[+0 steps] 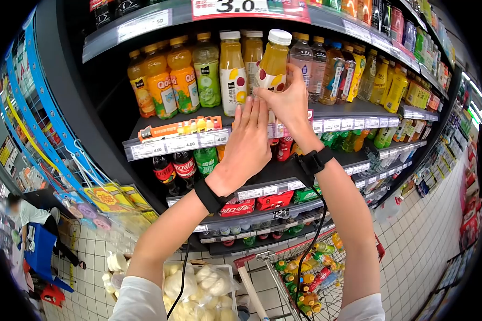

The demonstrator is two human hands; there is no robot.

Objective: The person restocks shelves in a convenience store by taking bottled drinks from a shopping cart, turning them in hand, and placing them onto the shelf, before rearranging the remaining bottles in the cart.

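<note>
My right hand [292, 104] grips a yellow juice bottle [273, 61] with a white cap, thumb and fingers around its lower part. The bottle tilts slightly in front of the drinks shelf. My left hand [246, 147] is stretched out flat, its fingertips close to the bottle's lower end; whether they touch it I cannot tell. Beside them stands a matching white-capped juice bottle [231, 72], upright on the shelf, and another white-capped bottle [252, 51] is partly hidden behind. To the left stand a green-labelled bottle [206, 69] and orange juice bottles [183, 75].
Price tags line the shelf edge [193, 142]. Cola bottles [185, 167] fill the shelf below. A shopping cart [281, 273] with several bottles stands below my right arm. A white crate [231, 278] of bagged goods is beside it. A person [29, 214] is at far left.
</note>
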